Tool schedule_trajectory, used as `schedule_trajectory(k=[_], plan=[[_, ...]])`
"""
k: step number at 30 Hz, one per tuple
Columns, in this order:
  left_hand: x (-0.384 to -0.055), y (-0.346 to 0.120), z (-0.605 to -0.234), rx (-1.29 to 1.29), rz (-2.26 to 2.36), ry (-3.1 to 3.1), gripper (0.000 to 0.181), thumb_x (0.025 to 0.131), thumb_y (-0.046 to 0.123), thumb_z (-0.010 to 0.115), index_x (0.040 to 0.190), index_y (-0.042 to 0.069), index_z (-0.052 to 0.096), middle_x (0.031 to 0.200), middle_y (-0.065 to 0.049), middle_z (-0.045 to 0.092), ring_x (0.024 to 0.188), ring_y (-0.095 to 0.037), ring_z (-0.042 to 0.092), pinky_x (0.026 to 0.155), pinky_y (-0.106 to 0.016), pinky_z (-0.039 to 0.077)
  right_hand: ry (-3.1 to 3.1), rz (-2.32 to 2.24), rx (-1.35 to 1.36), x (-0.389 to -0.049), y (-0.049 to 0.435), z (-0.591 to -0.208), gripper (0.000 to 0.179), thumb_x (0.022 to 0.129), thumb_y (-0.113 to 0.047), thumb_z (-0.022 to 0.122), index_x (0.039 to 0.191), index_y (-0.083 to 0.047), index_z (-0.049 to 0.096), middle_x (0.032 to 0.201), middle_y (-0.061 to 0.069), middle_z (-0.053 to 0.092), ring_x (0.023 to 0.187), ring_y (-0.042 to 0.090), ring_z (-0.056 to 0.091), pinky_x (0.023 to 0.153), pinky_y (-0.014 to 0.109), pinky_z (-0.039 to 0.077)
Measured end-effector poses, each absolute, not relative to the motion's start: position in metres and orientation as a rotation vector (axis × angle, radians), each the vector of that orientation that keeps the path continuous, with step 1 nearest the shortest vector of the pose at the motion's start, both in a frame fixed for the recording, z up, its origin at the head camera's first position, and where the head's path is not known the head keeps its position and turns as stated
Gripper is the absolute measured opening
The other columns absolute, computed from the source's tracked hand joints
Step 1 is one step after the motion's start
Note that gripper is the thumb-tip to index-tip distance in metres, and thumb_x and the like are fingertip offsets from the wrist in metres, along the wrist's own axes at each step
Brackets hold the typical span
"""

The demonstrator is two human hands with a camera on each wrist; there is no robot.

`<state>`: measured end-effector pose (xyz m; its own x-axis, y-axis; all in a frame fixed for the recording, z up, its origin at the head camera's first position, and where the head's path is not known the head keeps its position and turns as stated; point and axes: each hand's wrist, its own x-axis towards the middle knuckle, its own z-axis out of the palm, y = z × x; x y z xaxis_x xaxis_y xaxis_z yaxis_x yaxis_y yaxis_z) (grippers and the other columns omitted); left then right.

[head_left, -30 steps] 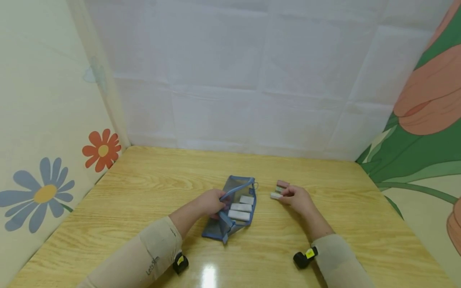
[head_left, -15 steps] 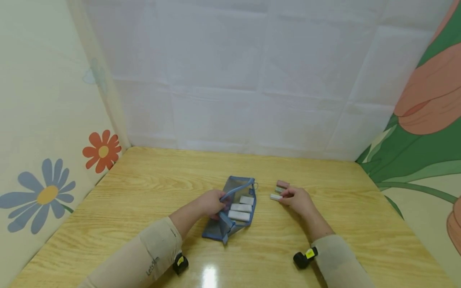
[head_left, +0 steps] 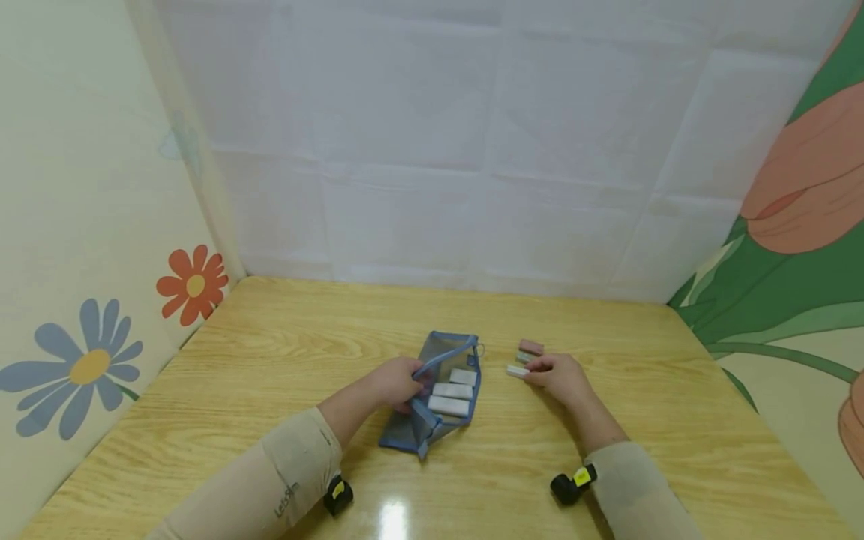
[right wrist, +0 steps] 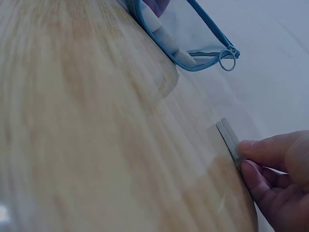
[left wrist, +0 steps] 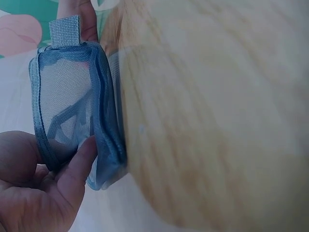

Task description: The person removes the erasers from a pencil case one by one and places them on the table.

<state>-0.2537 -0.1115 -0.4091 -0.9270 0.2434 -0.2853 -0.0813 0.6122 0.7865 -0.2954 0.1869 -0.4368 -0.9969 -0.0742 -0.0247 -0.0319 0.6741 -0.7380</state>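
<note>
A blue mesh zip pouch (head_left: 432, 347) lies on the table with its mouth held apart. At its left edge my left hand (head_left: 397, 381) grips it, thumb and fingers folded over the mesh side (left wrist: 67, 79). Inside rest 3 white rectangular blocks (head_left: 448, 406), side by side. To the right of the pouch, my right hand (head_left: 562, 376) pinches the end of a small whitish block (head_left: 517, 370) between thumb and fingertips; it looks like a thin grey slab (right wrist: 227, 135) close over the table in the right wrist view. Just beyond are a greenish block (head_left: 523, 356) and a reddish-brown block (head_left: 531, 346).
The wood-grain table (head_left: 304, 322) ends at a white cloth backdrop (head_left: 432, 150). Flower-printed walls stand at left and right. A zip ring (right wrist: 227, 60) hangs from the pouch's corner. Black wrist cameras (head_left: 568, 489) sit on both forearms.
Almost everything stays in place. The right hand keeps its pinch on the small whitish block, which has tilted slightly; the left hand still grips the pouch.
</note>
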Motion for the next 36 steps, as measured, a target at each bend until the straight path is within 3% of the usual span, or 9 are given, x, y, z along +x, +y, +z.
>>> schedule_trajectory(k=[11,26,36], plan=[[-0.256,-0.112,-0.411,0.116,1.226,2.462,0.019,0.087,-0.003,0.049,0.102,0.003,0.061,0.090,-0.006,0.063,0.084,-0.019,0.062,0.053,-0.031,0.056,2.732,-1.377,-0.012,-0.296,0.186,-0.437,0.015,0.080,-0.011,0.069,0.092,-0.002,0.069,0.084,0.007,0.065,0.072,0.014,0.058,0.062,0.025,0.051],[-0.255,-0.112,-0.409,0.116,1.219,2.468,0.021,0.087,-0.004,0.048,0.102,0.003,0.061,0.090,-0.006,0.064,0.085,-0.019,0.062,0.054,-0.032,0.057,2.764,-1.483,-0.035,-0.295,0.180,-0.427,0.012,0.084,-0.014,0.066,0.086,-0.002,0.066,0.086,0.007,0.061,0.077,0.017,0.053,0.062,0.023,0.047],[-0.254,-0.112,-0.408,0.108,1.215,2.465,0.023,0.087,-0.004,0.048,0.105,0.002,0.061,0.089,-0.006,0.063,0.082,-0.018,0.062,0.054,-0.031,0.056,2.843,-1.430,-0.199,-0.296,0.170,-0.422,0.013,0.084,-0.011,0.065,0.090,0.001,0.067,0.090,0.011,0.066,0.073,0.009,0.055,0.062,0.020,0.048]])
